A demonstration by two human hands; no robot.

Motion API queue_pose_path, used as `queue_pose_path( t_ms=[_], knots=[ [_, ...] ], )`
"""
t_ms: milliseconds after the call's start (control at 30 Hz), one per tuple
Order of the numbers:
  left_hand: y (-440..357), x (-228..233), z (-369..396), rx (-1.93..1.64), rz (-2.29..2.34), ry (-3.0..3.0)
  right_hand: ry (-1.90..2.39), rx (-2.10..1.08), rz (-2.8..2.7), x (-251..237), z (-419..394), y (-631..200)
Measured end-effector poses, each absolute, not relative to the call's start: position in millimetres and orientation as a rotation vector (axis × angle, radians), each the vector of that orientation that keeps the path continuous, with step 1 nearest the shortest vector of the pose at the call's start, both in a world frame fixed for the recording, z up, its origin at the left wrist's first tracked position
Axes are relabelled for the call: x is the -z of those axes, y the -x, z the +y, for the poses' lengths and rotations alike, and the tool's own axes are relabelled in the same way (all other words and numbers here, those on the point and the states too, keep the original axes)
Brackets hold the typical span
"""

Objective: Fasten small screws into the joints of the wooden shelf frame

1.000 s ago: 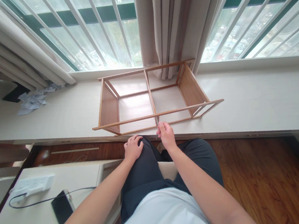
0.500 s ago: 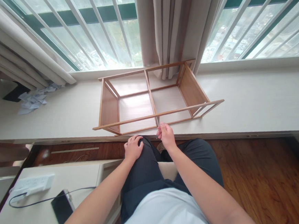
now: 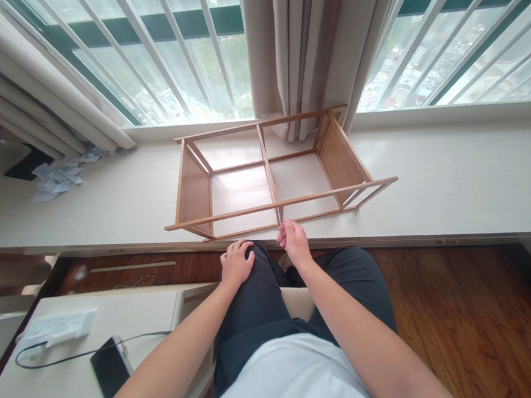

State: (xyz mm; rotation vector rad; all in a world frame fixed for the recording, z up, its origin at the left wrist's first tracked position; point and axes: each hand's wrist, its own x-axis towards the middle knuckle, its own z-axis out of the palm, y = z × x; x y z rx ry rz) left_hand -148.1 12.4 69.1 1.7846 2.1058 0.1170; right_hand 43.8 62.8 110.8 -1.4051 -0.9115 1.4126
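My left hand [image 3: 236, 263] lies on my left knee with its fingers loosely spread, holding nothing. My right hand [image 3: 293, 240] is closed in a pinch at the near lower end of the frame's middle bar; whatever sits between the fingertips is too small to make out. Just beyond both hands, a brown wooden rack frame [image 3: 227, 212] lies on its side on the pale window ledge. It has a solid panel [image 3: 195, 190] at the left end and another panel [image 3: 344, 159] at the right, with thin bars joining them.
Crumpled papers [image 3: 60, 177] lie on the ledge [image 3: 451, 171] at the left, beside a dark object. Curtains [image 3: 299, 54] hang behind the rack. On a white cabinet [image 3: 146, 309] at lower left are a power strip [image 3: 59, 330], a cable and a black phone-like device [image 3: 109, 367].
My right hand has shifted very slightly at the middle bar, still pinched. My left hand and the rack frame stay where they were.
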Motion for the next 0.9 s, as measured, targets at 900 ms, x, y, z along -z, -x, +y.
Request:
queue_pose_path(
  t_ms=[900],
  knots=[
    [145.9, -73.9, 12.4, -0.087, 2.103, -1.764, 1.427, -1.394, -0.957, -109.4, 67.3, -39.3]
  ],
)
